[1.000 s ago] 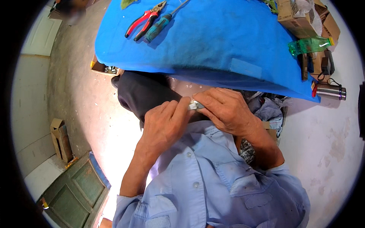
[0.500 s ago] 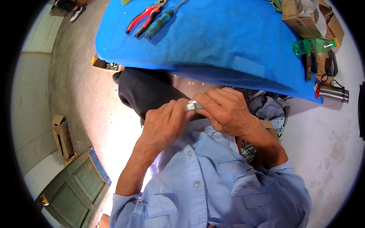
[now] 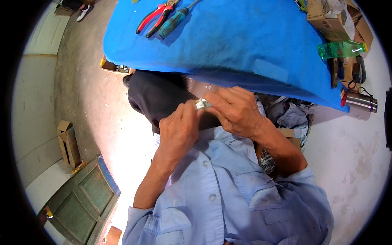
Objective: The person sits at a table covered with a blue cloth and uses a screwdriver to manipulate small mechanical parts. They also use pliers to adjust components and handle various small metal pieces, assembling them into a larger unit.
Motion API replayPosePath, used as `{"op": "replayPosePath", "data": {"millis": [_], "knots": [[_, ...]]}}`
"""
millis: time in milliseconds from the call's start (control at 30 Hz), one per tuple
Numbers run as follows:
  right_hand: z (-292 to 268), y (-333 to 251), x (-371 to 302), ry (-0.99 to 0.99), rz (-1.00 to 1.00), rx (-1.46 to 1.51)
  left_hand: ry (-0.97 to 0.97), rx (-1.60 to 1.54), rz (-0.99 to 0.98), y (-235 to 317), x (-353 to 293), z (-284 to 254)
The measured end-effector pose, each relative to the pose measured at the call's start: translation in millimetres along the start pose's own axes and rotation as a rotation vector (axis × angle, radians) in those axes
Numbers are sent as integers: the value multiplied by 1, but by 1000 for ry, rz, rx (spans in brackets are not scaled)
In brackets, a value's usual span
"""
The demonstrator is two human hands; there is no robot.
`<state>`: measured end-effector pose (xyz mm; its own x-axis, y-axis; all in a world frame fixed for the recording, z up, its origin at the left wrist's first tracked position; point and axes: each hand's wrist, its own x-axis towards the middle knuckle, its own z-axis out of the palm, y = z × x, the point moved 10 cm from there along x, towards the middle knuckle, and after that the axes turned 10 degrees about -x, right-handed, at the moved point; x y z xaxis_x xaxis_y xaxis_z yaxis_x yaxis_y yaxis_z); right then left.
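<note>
A small pale grey-white block-shaped part (image 3: 201,104) is pinched between my two hands, above my dark-trousered leg. My left hand (image 3: 179,126) is closed on its left end, fingers bent and pressed together. From the right, my right hand (image 3: 237,111) grips the other end, with thumb and forefinger close against it. Fingers cover much of the part, so its exact kind does not show. Beyond the hands, pliers with red and black handles (image 3: 157,18) lie on the blue-covered table (image 3: 220,45). Beside them rests a teal-handled screwdriver (image 3: 173,24).
At the table's right end are a cardboard box (image 3: 324,20), a green plastic bottle (image 3: 342,50) and a steel flask (image 3: 359,101). A small box of metal parts (image 3: 110,67) sits by the table's left edge. Crumpled cloth (image 3: 294,116) lies below the table at right.
Both hands have shifted slightly left and away from my body with the small part, which has turned a little. The table's things appear marginally shifted right in view.
</note>
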<state>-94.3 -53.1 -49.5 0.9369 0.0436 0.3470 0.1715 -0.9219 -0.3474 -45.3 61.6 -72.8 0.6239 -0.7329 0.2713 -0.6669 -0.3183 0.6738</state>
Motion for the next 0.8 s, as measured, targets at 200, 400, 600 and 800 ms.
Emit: {"op": "replayPosePath", "data": {"millis": [200,400,600,800], "knots": [[9,7,-2,25,47,46,5,-35,-88,-10,-3,7],[11,10,1,20,82,37,61,-53,-118,-13,1,6],[16,11,3,51,114,32,93,-85,-168,-21,2,8],[25,11,3,72,134,30,132,-117,-192,-31,-4,14]]}}
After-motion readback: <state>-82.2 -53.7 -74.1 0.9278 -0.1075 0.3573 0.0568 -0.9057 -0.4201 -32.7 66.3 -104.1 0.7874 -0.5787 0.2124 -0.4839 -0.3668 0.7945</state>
